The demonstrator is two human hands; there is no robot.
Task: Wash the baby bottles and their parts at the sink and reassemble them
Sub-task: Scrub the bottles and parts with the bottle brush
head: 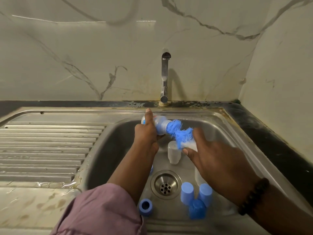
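i've got my left hand (147, 131) wrapped round the bottle (160, 125) over the sink (225, 126), right hand (218, 160) pinching the brush (179, 134) half inside. wet plastic, so a hard shove could pop it loose onto the caps (194, 199) below.

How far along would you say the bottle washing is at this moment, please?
Nothing looks finished yet. In hand: the left hand grips a clear bottle while the right hand works the blue bottle brush in its neck. Left: another clear bottle, blue caps and a blue ring lie apart in the sink, so reassembly remains.
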